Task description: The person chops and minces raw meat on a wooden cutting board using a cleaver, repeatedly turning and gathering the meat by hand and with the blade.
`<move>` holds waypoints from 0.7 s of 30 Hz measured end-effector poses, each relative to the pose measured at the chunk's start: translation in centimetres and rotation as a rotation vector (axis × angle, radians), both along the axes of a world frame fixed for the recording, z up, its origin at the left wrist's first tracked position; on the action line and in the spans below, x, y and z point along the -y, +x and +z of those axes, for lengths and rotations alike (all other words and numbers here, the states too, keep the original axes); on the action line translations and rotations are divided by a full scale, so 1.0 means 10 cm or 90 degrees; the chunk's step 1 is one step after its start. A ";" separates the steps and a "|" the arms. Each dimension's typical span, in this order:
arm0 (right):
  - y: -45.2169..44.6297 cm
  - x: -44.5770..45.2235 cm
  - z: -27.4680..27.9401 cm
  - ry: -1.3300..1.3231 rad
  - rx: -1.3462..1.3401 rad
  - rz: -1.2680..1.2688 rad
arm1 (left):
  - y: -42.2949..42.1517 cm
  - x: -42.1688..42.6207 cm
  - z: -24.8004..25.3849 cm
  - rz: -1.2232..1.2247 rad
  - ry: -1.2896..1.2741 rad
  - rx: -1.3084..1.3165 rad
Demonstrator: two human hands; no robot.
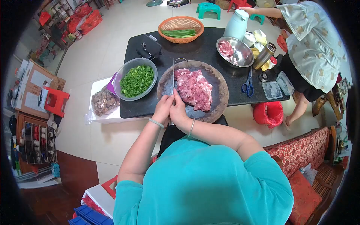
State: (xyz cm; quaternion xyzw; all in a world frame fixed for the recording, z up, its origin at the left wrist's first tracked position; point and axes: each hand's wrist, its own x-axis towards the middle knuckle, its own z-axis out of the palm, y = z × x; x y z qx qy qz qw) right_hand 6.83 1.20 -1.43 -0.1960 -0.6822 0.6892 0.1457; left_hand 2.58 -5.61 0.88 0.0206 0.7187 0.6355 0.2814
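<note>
A heap of chopped raw meat [194, 89] lies on a round cutting board [219, 84] at the table's front edge. Left of the meat, a cleaver [173, 79] stands edge-on, its blade pointing away from me. My left hand [163, 107] and my right hand [178, 109] meet at its near end, the fingers closed around it. The handle is mostly hidden by the hands. Beside the board on the left, a clear bowl holds chopped greens [137, 81].
On the black table [146, 108] are an orange basket [180, 19] with green stalks, a phone on a stand [151, 47], a metal bowl [245, 56] with meat, a thermos [264, 56] and scissors [248, 87]. Another person [311, 45] stands at the right, one hand near a pale jug [236, 25].
</note>
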 end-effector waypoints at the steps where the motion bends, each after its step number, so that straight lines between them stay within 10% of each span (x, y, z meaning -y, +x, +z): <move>1: 0.01 -0.03 0.01 -0.055 -0.032 -0.024 | -0.08 -0.04 -0.09 -0.026 -0.035 -0.038; 11: 0.59 -0.43 0.21 -0.248 -0.097 -0.075 | 0.37 -0.51 0.33 -0.235 -0.319 -0.263; 16: 0.89 -0.74 0.70 -0.341 0.014 0.050 | 0.52 -0.45 0.38 -0.251 -0.100 -0.187; 21: 0.79 -1.57 0.82 0.106 0.087 0.149 | 0.52 -0.23 0.25 -0.072 0.011 -0.267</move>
